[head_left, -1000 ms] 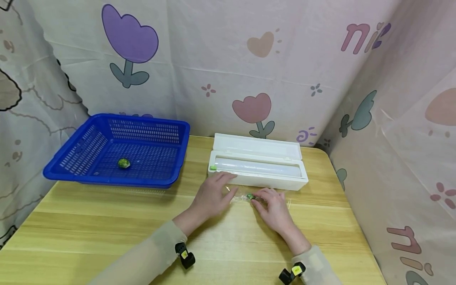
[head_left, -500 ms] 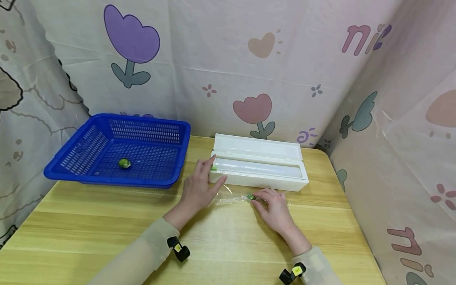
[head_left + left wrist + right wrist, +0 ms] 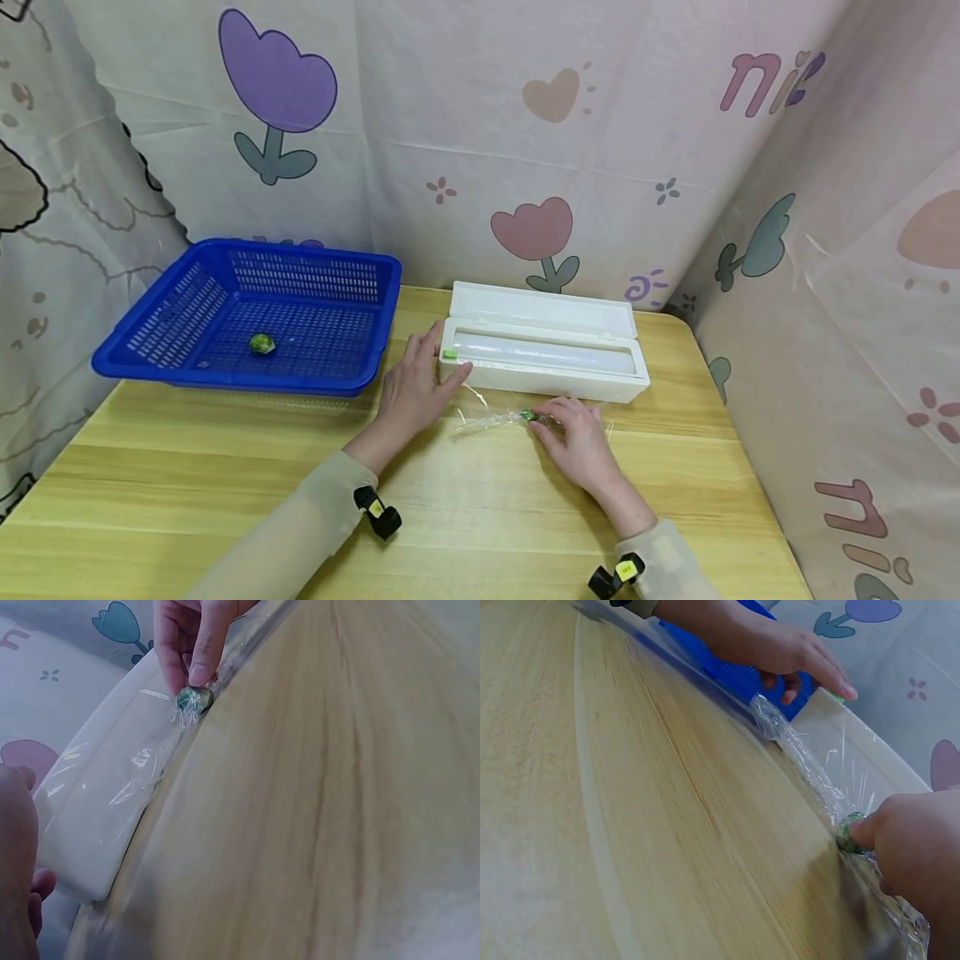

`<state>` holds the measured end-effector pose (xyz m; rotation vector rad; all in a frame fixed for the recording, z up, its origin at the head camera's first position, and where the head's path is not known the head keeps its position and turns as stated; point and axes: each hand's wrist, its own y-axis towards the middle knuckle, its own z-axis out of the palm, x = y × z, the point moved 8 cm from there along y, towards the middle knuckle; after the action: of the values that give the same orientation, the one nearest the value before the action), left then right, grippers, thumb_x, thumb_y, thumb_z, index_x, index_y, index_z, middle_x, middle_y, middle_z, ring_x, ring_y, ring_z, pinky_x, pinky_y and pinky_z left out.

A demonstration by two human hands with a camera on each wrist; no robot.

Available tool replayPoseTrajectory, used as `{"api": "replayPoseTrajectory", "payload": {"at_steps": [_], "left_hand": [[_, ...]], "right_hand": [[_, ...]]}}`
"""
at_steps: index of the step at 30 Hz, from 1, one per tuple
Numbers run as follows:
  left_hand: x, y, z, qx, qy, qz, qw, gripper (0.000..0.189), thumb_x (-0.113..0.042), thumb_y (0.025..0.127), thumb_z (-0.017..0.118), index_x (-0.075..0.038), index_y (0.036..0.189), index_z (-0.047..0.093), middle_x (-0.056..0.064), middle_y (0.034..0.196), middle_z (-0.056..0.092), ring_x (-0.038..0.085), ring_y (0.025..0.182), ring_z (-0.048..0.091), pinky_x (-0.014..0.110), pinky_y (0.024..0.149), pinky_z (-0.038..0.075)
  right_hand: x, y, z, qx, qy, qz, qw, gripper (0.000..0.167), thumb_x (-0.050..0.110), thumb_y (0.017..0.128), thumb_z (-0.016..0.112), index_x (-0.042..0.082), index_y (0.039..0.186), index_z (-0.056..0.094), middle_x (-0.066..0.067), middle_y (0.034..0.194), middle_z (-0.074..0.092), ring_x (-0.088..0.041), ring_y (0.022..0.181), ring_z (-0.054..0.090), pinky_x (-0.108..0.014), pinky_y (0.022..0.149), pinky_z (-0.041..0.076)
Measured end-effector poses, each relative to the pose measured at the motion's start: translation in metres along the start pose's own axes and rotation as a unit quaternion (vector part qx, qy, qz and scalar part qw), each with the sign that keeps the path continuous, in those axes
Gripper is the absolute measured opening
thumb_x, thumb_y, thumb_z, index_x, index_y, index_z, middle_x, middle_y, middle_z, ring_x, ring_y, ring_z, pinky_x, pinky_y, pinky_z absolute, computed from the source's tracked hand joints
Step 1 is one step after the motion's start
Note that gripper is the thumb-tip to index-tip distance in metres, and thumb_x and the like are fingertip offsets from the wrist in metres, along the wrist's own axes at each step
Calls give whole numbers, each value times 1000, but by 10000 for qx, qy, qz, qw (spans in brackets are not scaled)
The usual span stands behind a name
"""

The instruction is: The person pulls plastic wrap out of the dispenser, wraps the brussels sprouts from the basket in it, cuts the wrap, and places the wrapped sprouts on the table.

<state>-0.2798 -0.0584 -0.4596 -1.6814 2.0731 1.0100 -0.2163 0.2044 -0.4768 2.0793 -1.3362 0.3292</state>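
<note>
In the head view, my right hand point(image 3: 573, 442) pinches a small green round thing point(image 3: 528, 414) between thumb and fingers, low in front of the white box. Clear cling film point(image 3: 487, 421) covers it and trails to the left in a loose, crumpled strip, also plain in the right wrist view. The white cling film box point(image 3: 555, 385) has its lid up, with a film roll point(image 3: 547, 352) inside. My left hand point(image 3: 411, 392) is at the box's left end, fingers mostly straight, thumb by the front edge and index finger near the green slider point(image 3: 450, 354).
A blue plastic basket point(image 3: 360, 383) stands at the left on the wooden table point(image 3: 487, 533), with another small green round thing point(image 3: 262, 343) on its bottom. Behind and to the right hangs a printed curtain point(image 3: 420, 100). The box's raised lid point(image 3: 543, 308) leans toward it.
My left hand has moved left, from above the film strip to the left end of the box. The film's left end now lies loose. My right hand has stayed in place.
</note>
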Motion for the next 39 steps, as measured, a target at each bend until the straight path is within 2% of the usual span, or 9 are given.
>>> {"api": "replayPoseTrajectory", "payload": {"at_steps": [3,9,15,20,22,25,29,35,39], "left_hand": [[4,2,5,155,11,-123,9998,97,-76,95,58,-18,167,31,9,121,56,22,65,49,35,54,40],[13,7,15,488,29,-342,9982,102,-85,93,49,-22,169,25,8,122,56,24,76,54,36,61,43],[17,9,20,619,-14,-320,9976,99,-86,94,44,-25,169,26,8,119,56,26,77,54,37,63,43],[18,10,22,673,-51,-305,9973,99,-88,93,41,-33,171,16,10,125,58,27,76,54,37,60,43],[19,11,24,717,-79,-293,9970,98,-88,93,41,-35,171,14,11,132,58,29,82,58,40,64,47],[19,11,25,793,-154,-276,9963,97,-87,94,41,-35,171,14,14,144,57,37,103,65,50,77,54],[20,10,26,886,-277,-275,9953,96,-86,94,43,-36,171,13,15,158,48,43,132,56,62,95,51],[21,10,27,903,-365,-236,9950,95,-85,95,44,-37,171,11,14,161,46,42,135,55,61,97,51],[21,10,28,893,-410,-260,9948,94,-84,95,45,-39,170,10,13,162,45,43,134,55,61,96,51]], "right_hand": [[0,0,0,4,13,-24,10000,19,16,93,85,14,111,80,6,108,75,-17,104,66,-43,88,33],[1,-1,-1,11,18,-47,10000,20,17,92,86,15,111,80,6,108,75,-16,105,66,-43,88,34],[1,0,-1,45,8,-67,10000,19,18,92,86,15,111,80,7,109,75,-17,106,66,-43,88,34],[1,0,-1,77,32,-59,9999,18,17,93,85,15,110,80,6,108,74,-17,105,66,-42,87,33],[0,0,-1,78,47,-72,9999,17,17,93,84,15,110,80,6,108,74,-17,105,65,-42,86,33],[0,-1,-1,62,44,-105,9999,18,18,94,84,15,111,80,6,108,74,-16,104,65,-41,86,33],[2,0,-3,-22,52,-139,9999,19,17,94,84,12,112,80,3,110,74,-18,105,66,-44,90,38],[10,4,-11,-233,-1,-418,9989,27,19,95,82,6,118,77,-4,120,74,-26,115,66,-55,100,44],[19,7,-17,-279,-92,-740,9968,34,23,97,78,4,125,74,-8,129,72,-29,121,65,-55,103,46]]}}
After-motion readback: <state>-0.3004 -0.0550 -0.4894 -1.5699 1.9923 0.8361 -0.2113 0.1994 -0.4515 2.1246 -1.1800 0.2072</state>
